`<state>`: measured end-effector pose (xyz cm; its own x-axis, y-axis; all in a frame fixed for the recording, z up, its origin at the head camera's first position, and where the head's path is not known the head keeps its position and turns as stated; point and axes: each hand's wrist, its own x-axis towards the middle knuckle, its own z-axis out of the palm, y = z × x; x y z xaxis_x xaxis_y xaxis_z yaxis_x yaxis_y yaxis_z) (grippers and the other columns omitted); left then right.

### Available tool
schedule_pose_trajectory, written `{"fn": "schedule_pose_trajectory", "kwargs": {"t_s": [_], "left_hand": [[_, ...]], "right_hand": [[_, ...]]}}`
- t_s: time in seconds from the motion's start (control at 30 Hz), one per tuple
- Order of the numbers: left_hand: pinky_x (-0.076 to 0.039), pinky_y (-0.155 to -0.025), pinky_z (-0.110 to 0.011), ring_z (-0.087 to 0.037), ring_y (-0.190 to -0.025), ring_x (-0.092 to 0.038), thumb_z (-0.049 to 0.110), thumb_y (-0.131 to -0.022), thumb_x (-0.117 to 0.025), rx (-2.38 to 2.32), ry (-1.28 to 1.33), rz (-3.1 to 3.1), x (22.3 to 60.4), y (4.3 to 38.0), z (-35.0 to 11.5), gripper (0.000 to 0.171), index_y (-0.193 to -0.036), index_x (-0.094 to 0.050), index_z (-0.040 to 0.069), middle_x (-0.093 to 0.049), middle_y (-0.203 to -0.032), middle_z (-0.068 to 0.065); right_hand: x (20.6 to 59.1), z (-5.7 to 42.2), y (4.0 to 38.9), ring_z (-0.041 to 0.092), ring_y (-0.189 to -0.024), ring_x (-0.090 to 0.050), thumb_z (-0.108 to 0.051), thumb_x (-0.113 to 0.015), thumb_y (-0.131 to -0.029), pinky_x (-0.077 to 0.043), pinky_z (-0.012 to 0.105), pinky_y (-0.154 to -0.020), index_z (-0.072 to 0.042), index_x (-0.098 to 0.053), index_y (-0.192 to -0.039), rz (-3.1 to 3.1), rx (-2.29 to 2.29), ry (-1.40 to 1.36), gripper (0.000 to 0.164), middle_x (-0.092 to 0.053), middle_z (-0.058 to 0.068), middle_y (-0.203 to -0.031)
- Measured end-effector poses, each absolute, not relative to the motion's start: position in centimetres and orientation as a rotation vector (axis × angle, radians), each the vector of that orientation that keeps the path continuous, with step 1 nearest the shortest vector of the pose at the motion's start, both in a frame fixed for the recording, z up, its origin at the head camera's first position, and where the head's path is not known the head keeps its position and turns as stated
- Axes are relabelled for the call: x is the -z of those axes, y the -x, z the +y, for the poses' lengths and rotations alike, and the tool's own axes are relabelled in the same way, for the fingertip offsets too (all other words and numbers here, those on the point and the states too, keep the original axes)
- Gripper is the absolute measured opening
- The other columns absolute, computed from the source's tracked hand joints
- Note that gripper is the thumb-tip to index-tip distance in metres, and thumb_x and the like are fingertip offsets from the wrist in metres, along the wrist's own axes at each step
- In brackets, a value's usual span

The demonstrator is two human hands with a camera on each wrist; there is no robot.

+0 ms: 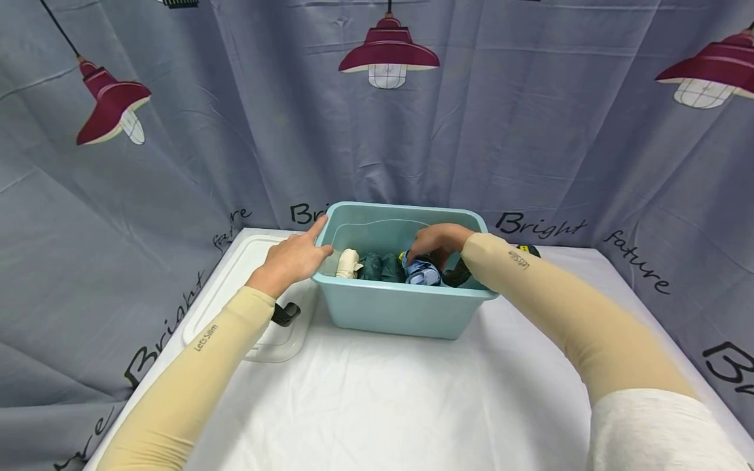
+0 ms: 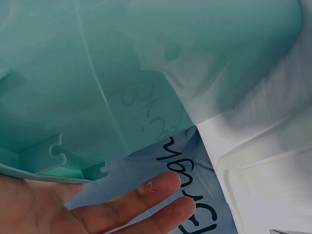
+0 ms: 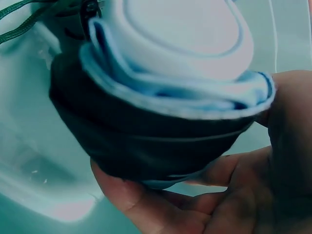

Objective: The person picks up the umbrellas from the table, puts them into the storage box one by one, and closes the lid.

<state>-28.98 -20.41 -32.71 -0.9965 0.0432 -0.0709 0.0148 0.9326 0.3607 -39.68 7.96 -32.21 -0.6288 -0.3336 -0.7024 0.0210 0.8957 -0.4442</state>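
A light teal plastic bin [image 1: 400,311] stands on the table. My left hand [image 1: 296,258] rests at its left rim; in the left wrist view the fingers [image 2: 161,190] stretch out straight beside the bin's outer wall. Inside the bin, my right hand [image 1: 438,243] curls its fingers round a blue folding umbrella [image 1: 423,272]. In the right wrist view this umbrella shows a white end [image 3: 187,31] and dark-sided fabric [image 3: 146,131]. To its left lie a cream rolled bundle [image 1: 348,263] and dark green rolled bundles [image 1: 379,267]. A black item [image 1: 456,275] lies to its right.
A translucent white lid [image 1: 273,353] lies on the white-covered table [image 1: 406,399], left of the bin. Partly behind my right forearm is a small black and yellow item [image 1: 529,250]. A grey-blue curtain [image 1: 471,144] hangs behind the table.
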Motion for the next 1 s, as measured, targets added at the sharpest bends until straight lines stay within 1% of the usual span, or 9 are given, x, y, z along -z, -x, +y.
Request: {"fn": "schedule_pose_trajectory", "kwargs": {"t_s": [0.1, 0.2, 0.3, 0.37, 0.5, 0.6, 0.7, 0.87, 1.0], "left_hand": [[-0.045, -0.073, -0.046, -0.032, -0.103, -0.061, 0.051, -0.097, -0.037, -0.559, -0.047, 3.023, 32.6, 29.0, -20.4, 0.075, -0.161, 0.0, 0.042, -0.057, -0.142, -0.016], [-0.044, -0.068, -0.043, -0.031, -0.095, -0.062, 0.051, -0.096, -0.037, -0.559, -0.042, 3.021, 32.6, 29.0, -20.4, 0.075, -0.162, -0.001, 0.041, -0.064, -0.128, -0.014], [-0.044, -0.066, -0.042, -0.03, -0.09, -0.062, 0.051, -0.096, -0.038, -0.555, -0.038, 3.014, 32.7, 28.9, -20.3, 0.076, -0.162, -0.002, 0.04, -0.067, -0.114, -0.012], [-0.043, -0.065, -0.041, -0.029, -0.091, -0.062, 0.051, -0.097, -0.038, -0.553, -0.041, 3.012, 32.7, 28.9, -20.3, 0.076, -0.162, -0.001, 0.04, -0.067, -0.11, -0.011], [-0.044, -0.067, -0.042, -0.03, -0.094, -0.062, 0.051, -0.097, -0.038, -0.551, -0.05, 3.024, 32.6, 28.9, -20.2, 0.076, -0.162, -0.002, 0.039, -0.067, -0.114, -0.012], [-0.045, -0.069, -0.044, -0.031, -0.098, -0.062, 0.051, -0.097, -0.038, -0.552, -0.053, 3.031, 32.6, 28.9, -20.2, 0.075, -0.162, -0.002, 0.039, -0.067, -0.122, -0.013], [-0.045, -0.071, -0.045, -0.031, -0.102, -0.062, 0.05, -0.097, -0.038, -0.551, -0.053, 3.029, 32.5, 28.9, -20.3, 0.075, -0.162, -0.001, 0.04, -0.065, -0.128, -0.014], [-0.045, -0.071, -0.044, -0.031, -0.101, -0.062, 0.051, -0.097, -0.037, -0.549, -0.049, 3.02, 32.6, 28.9, -20.3, 0.076, -0.162, 0.0, 0.041, -0.065, -0.126, -0.013], [-0.044, -0.069, -0.044, -0.031, -0.097, -0.062, 0.051, -0.097, -0.037, -0.552, -0.05, 3.019, 32.7, 28.8, -20.2, 0.076, -0.162, 0.0, 0.041, -0.066, -0.121, -0.013]], "right_hand": [[32.4, 7.9, 39.7, 0.023, -0.089, -0.065, -0.029, -0.061, -0.098, -0.055, 0.034, -0.071, 0.002, -0.05, -0.13, 2.202, 0.498, 0.22, 0.045, -0.058, 0.013, -0.112], [32.8, 7.8, 39.9, 0.023, -0.089, -0.067, -0.031, -0.061, -0.098, -0.056, 0.034, -0.073, 0.002, -0.054, -0.128, 2.203, 0.448, 0.225, 0.045, -0.061, 0.014, -0.111], [33.3, 7.8, 40.1, 0.024, -0.089, -0.067, -0.032, -0.061, -0.098, -0.057, 0.034, -0.074, 0.001, -0.056, -0.128, 2.199, 0.406, 0.239, 0.045, -0.063, 0.014, -0.112], [33.6, 7.8, 40.2, 0.024, -0.088, -0.067, -0.032, -0.061, -0.098, -0.056, 0.034, -0.072, 0.001, -0.055, -0.129, 2.19, 0.39, 0.249, 0.046, -0.063, 0.014, -0.112], [33.5, 7.9, 40.3, 0.024, -0.087, -0.067, -0.032, -0.059, -0.1, -0.056, 0.034, -0.073, 0.003, -0.054, -0.129, 2.145, 0.387, 0.258, 0.045, -0.062, 0.017, -0.118], [33.3, 7.9, 40.2, 0.026, -0.088, -0.069, -0.031, -0.057, -0.102, -0.058, 0.04, -0.083, 0.003, -0.056, -0.128, 2.114, 0.394, 0.26, 0.043, -0.061, 0.02, -0.123], [33.2, 8.0, 40.1, 0.027, -0.087, -0.07, -0.028, -0.055, -0.103, -0.056, 0.044, -0.091, 0.004, -0.06, -0.123, 2.093, 0.392, 0.272, 0.038, -0.063, 0.021, -0.12], [33.1, 8.1, 40.0, 0.023, -0.082, -0.068, -0.021, -0.055, -0.102, -0.057, 0.039, -0.085, 0.005, -0.066, -0.11, 2.085, 0.385, 0.286, 0.03, -0.069, 0.016, -0.103], [33.1, 8.1, 39.9, 0.022, -0.089, -0.067, -0.015, -0.056, -0.1, -0.058, 0.038, -0.085, 0.007, -0.065, -0.116, 2.079, 0.389, 0.283, 0.029, -0.068, 0.015, -0.106]]}}
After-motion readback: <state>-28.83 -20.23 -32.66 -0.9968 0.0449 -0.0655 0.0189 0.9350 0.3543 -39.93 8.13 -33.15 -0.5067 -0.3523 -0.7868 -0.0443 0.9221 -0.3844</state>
